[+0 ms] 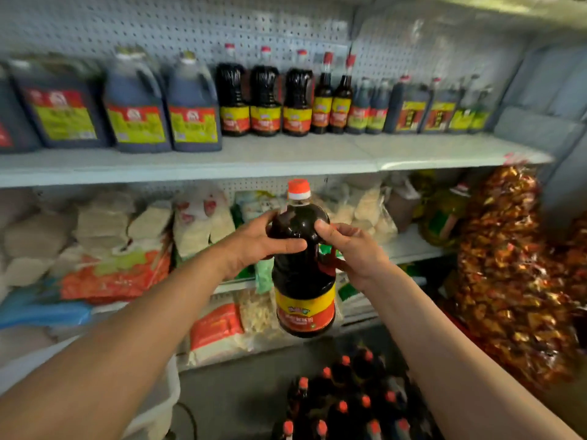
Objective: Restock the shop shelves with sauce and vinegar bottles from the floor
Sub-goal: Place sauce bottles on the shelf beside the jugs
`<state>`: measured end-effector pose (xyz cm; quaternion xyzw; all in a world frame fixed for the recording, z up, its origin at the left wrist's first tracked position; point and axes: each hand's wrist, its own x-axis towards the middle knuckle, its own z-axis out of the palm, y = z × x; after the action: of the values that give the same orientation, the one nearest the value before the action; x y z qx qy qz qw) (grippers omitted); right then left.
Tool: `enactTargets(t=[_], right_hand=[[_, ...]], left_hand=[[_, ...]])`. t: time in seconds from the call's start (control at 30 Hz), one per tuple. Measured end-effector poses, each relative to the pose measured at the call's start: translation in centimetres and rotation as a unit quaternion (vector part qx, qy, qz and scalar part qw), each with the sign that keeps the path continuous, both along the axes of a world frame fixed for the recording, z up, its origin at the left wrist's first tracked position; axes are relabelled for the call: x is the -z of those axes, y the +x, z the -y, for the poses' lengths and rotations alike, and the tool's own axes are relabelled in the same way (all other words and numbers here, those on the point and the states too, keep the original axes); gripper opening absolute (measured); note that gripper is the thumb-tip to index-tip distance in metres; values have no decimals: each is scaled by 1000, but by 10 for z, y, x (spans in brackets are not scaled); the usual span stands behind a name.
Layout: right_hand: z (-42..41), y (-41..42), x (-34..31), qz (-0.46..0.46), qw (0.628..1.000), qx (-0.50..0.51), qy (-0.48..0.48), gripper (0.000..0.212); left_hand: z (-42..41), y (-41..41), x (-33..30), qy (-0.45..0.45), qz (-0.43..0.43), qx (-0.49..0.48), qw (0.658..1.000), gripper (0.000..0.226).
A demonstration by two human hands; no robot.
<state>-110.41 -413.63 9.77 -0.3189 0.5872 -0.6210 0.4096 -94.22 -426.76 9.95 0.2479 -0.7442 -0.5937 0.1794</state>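
Note:
A dark sauce bottle [301, 274] with an orange cap and a yellow-red label hangs upright in front of the shelves, below the upper shelf [286, 160]. My left hand [260, 242] grips its upper body from the left. My right hand [352, 249] holds it from the right, fingers curled near its red handle. Several more orange-capped bottles [349, 401] stand on the floor below. On the upper shelf, three matching bottles [265, 100] stand in a row at the back.
Large dark jugs [136, 112] fill the upper shelf's left, smaller bottles and jugs [409, 109] its right; its front strip is bare. Bagged goods [104, 249] crowd the lower shelves. Shiny red-gold packets [514, 281] pile up at right. A white tub edge [171, 392] sits lower left.

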Motion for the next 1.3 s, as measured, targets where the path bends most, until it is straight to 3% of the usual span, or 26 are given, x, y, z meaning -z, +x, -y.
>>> enactTargets(t=[0.1,0.23,0.33,0.4,0.53,0.67,0.73,0.83,0.9,1.0,1.1,1.13,1.23,1.3], right_hand=[[33,-9,-36,-20,1000,-17,-12,57],[96,-26,-73,-40,998,-28,-31,64],[153,-44,-100,-57,996,-28,-54,75],[191,-56,-121,-76,994,-28,-67,71],[261,-75,-154,-92,990,-47,-97,37],[333,-91,-163,-94,987,-52,-117,39],[366,-99,-159,-88,987,-63,-115,52],[405,-112,-145,-93,988,-67,-107,97],[424,-119,-134,-94,987,-61,-112,106],[441,-128,-127,-102,987,-62,-106,95],[440,-138,-115,-150,980,-62,-115,52],[435,-140,-108,-168,976,-75,-117,46],[416,-140,-73,-249,959,-112,-73,95],[414,-134,-52,-295,950,-88,-44,107]], left_hand=[[31,-9,-36,-54,-8,-29,998,79],[80,-22,-77,-98,-25,-84,991,73],[129,-38,-108,-140,-42,-98,984,81],[164,-49,-130,-165,-63,-108,978,88],[234,-66,-165,-187,-82,-101,974,86],[297,-81,-179,-203,-99,-124,966,88],[324,-89,-176,-209,-95,-134,964,89],[362,-101,-164,-213,-64,-148,964,96],[380,-108,-157,-217,-53,-156,962,97],[393,-116,-153,-220,-59,-149,962,91],[400,-121,-153,-221,-50,-136,965,91],[400,-122,-153,-218,-48,-133,966,92],[401,-125,-153,-204,-42,-132,969,91],[402,-125,-153,-203,-36,-132,970,91]])
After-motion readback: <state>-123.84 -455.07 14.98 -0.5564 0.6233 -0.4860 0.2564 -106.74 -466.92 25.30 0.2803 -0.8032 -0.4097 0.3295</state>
